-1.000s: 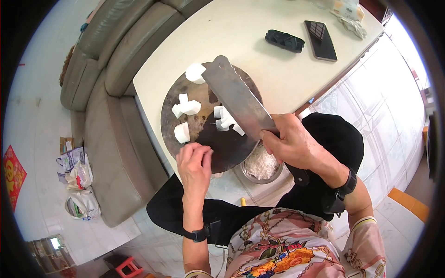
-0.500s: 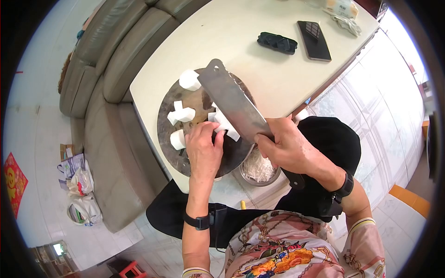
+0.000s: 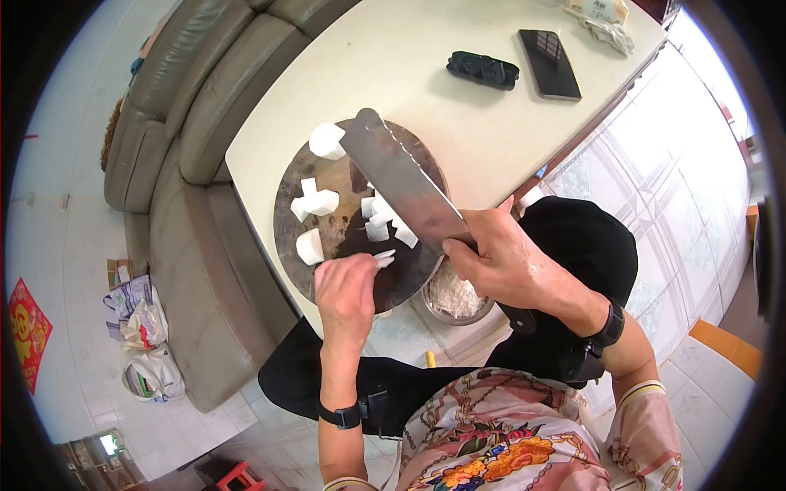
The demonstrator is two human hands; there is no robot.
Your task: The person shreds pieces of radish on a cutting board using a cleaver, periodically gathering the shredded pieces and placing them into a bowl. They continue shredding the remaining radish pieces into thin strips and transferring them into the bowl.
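Observation:
My right hand [image 3: 508,250] is wrapped around the handle end of a broad cleaver [image 3: 405,176], its blade raised above the round dark chopping board [image 3: 327,233]. Near the board's lower edge, my left hand [image 3: 345,295] has its fingers closed on a small white piece of what looks like radish [image 3: 385,259]. Cut white chunks [image 3: 382,219] lie just left of the blade. Further left rest more pieces [image 3: 315,201], a rounded chunk [image 3: 310,246] and a larger one [image 3: 327,141].
A bowl of white shreds [image 3: 456,296] sits below the board's right side. On the cream table [image 3: 393,65] are a phone [image 3: 549,65], a black case-like item [image 3: 483,70] and a pale cloth or glove [image 3: 607,34]. A grey sofa [image 3: 201,286] stands at the left.
My left hand has drawn back from the chunks toward the board's lower edge, with a small white piece at its fingertips. The cleaver has shifted slightly left.

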